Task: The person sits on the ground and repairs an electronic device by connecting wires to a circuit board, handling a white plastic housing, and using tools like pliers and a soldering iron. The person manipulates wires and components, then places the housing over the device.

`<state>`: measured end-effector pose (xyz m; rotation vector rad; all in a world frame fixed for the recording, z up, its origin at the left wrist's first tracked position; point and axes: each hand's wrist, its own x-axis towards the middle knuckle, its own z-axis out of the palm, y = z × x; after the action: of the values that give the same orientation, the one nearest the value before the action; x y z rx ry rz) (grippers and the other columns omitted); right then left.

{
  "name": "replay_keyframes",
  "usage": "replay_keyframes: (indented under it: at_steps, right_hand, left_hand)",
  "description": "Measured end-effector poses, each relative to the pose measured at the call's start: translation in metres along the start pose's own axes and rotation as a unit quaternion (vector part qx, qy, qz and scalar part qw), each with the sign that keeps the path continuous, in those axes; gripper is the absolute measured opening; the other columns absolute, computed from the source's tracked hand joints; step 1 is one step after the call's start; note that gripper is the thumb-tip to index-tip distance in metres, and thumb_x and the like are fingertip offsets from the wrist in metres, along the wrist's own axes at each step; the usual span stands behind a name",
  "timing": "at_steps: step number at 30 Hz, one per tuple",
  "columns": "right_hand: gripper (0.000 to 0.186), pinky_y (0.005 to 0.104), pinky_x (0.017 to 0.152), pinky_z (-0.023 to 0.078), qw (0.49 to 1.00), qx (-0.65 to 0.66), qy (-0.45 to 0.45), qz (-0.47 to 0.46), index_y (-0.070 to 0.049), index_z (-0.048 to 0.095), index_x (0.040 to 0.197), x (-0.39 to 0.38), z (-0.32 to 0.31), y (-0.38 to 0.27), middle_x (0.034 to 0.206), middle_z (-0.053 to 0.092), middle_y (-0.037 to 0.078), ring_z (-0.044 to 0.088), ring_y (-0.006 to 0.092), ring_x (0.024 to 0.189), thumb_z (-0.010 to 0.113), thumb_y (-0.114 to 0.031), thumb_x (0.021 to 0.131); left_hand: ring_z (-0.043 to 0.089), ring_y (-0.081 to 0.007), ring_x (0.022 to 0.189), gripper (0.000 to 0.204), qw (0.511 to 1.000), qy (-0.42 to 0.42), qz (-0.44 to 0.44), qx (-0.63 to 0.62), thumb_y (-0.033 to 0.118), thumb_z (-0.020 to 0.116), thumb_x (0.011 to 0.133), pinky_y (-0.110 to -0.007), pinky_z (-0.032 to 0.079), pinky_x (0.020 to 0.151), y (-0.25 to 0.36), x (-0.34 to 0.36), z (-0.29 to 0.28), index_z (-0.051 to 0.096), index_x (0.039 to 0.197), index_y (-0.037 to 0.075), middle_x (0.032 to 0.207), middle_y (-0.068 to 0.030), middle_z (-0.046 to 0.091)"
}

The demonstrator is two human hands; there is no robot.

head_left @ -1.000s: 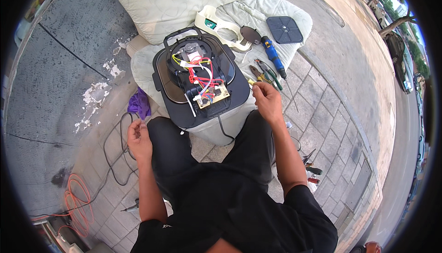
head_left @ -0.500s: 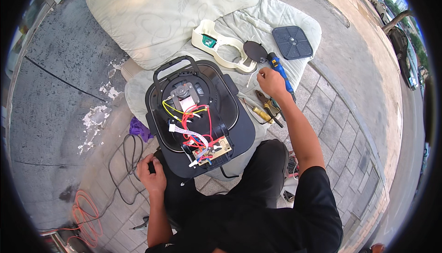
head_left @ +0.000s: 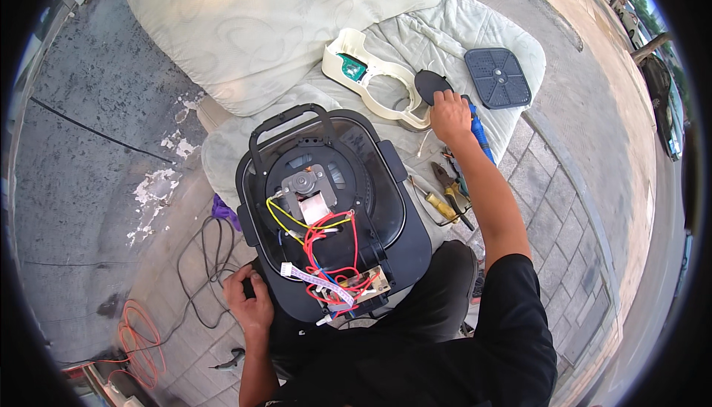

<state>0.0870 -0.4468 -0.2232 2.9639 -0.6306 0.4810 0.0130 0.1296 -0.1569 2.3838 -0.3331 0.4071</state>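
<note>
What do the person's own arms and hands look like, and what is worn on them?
The right forearm is bare below a short black cloth sleeve. The left hand and the right hand are both ungloved, with no wristwear visible.

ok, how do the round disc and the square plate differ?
The disc is round; the plate is square with rounded corners. The disc looks smaller than the plate. The disc looks plain, the plate has radiating ribs. The right hand is at the disc's edge; the plate is untouched. Both look dark.
</note>
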Motion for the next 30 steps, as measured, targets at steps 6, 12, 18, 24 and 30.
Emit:
replay_keyframes:
  at_steps: [6, 12, 18, 24, 30]
  right_hand:
    - [0.014, 0.0437, 0.086, 0.05, 0.983, 0.149, 0.014, -0.105, -0.008, 0.068, 0.098, -0.008, -0.01, -0.029, 0.102, 0.066, 0.014, 0.064, 0.0306, 0.099, 0.068, -0.02, 0.091]
    - [0.026, 0.0448, 0.093, 0.047, 0.987, 0.119, 0.004, -0.104, -0.01, 0.073, 0.106, -0.005, -0.014, -0.051, 0.107, 0.067, 0.011, 0.061, 0.0292, 0.11, 0.073, -0.03, 0.089]
    - [0.026, 0.0445, 0.102, 0.041, 0.985, 0.051, -0.036, -0.158, -0.011, 0.073, 0.106, 0.004, 0.012, -0.058, 0.109, 0.067, 0.009, 0.059, 0.0281, 0.115, 0.07, -0.031, 0.089]
    - [0.022, 0.0423, 0.101, 0.043, 0.969, 0.13, -0.026, -0.21, -0.008, 0.071, 0.102, 0.009, 0.011, -0.063, 0.1, 0.069, 0.011, 0.063, 0.0285, 0.106, 0.072, -0.025, 0.088]
    - [0.03, 0.0461, 0.09, 0.051, 0.955, 0.234, -0.022, -0.181, -0.003, 0.069, 0.107, 0.016, -0.014, -0.082, 0.103, 0.07, 0.018, 0.067, 0.0391, 0.097, 0.074, -0.024, 0.085]
  left_hand:
    - [0.064, -0.0334, 0.096, 0.018, 1.0, -0.007, -0.005, -0.003, 0.004, 0.069, 0.09, -0.043, 0.048, 0.088, 0.002, 0.002, -0.001, 0.07, 0.107, 0.002, 0.103, -0.0153, 0.07]
    - [0.063, -0.0334, 0.097, 0.018, 1.0, -0.01, -0.011, -0.002, 0.004, 0.069, 0.09, -0.044, 0.048, 0.089, 0.0, 0.0, -0.003, 0.07, 0.107, 0.002, 0.103, -0.0154, 0.07]
    - [0.065, -0.0318, 0.096, 0.016, 1.0, -0.016, -0.007, 0.011, 0.004, 0.067, 0.092, -0.042, 0.05, 0.09, 0.004, 0.001, -0.006, 0.069, 0.107, 0.001, 0.102, -0.0151, 0.068]
    - [0.063, -0.0312, 0.095, 0.02, 1.0, -0.001, 0.005, 0.005, 0.003, 0.069, 0.088, -0.042, 0.047, 0.088, 0.004, 0.001, -0.005, 0.071, 0.108, 0.004, 0.098, -0.0121, 0.07]
    - [0.063, -0.0309, 0.093, 0.019, 1.0, 0.0, 0.009, 0.005, 0.003, 0.069, 0.088, -0.043, 0.047, 0.086, 0.005, 0.002, -0.004, 0.071, 0.107, 0.004, 0.096, -0.0111, 0.07]
